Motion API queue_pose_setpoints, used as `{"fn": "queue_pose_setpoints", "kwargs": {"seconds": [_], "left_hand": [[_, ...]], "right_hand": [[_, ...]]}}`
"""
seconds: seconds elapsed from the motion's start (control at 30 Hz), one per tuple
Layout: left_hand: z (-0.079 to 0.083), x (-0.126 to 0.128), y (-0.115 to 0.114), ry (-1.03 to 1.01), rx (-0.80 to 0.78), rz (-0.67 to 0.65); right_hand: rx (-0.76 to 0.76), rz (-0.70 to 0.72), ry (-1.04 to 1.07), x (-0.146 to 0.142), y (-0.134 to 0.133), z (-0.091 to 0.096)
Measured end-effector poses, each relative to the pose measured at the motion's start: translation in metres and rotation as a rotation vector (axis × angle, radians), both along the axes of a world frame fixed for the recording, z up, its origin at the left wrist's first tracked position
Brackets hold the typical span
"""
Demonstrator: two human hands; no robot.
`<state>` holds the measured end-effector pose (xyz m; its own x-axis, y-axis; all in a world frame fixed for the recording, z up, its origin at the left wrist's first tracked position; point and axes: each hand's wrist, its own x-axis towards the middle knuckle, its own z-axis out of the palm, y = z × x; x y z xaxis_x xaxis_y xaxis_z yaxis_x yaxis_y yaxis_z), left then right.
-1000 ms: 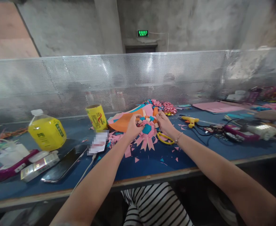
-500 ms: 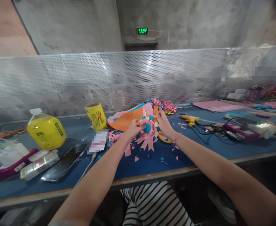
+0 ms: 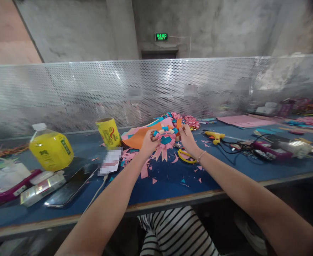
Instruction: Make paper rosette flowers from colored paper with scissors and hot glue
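Both my hands reach to the middle of a blue worktable [image 3: 172, 183]. My left hand [image 3: 149, 141] is closed on the left edge of a pink paper rosette [image 3: 165, 144] with a teal centre and small rolled paper loops along its top. My right hand [image 3: 187, 139] pinches at the rosette's upper right side, fingers closed. Yellow-handled scissors [image 3: 185, 157] lie just under my right wrist. Orange and pink paper sheets [image 3: 139, 138] lie behind the rosette.
A yellow glue gun [image 3: 215, 136] with cables lies to the right. Left of the hands are a yellow tape roll [image 3: 109, 132], a yellow drink bottle [image 3: 49, 148], a phone [image 3: 71, 186] and small packs. Finished paper flowers [image 3: 189, 121] sit by a perforated metal screen [image 3: 156, 89]. Paper scraps litter the table.
Both hands have turned and lifted the rosette slightly, moving it a little toward the screen. The scissors beneath are more exposed.
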<state>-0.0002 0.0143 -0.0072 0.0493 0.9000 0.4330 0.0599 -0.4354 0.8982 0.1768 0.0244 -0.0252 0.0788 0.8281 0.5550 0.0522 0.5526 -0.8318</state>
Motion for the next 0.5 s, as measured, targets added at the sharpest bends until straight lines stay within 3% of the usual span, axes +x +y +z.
{"fn": "queue_pose_setpoints", "kwargs": {"seconds": [0.1,0.23,0.37,0.5], "left_hand": [[0.002,-0.002,-0.005,0.165,0.153,0.102],[0.008,-0.006,-0.015,0.489,0.358,0.249],[0.01,-0.008,-0.02,0.714,0.562,0.282],[0.009,-0.009,-0.019,0.813,0.673,0.295]], "right_hand": [[0.09,-0.121,0.072,0.006,-0.003,0.01],[0.223,-0.154,0.028,0.02,-0.01,0.024],[0.423,-0.295,-0.215,0.028,-0.021,0.032],[0.518,-0.267,-0.441,0.024,-0.032,0.033]]}}
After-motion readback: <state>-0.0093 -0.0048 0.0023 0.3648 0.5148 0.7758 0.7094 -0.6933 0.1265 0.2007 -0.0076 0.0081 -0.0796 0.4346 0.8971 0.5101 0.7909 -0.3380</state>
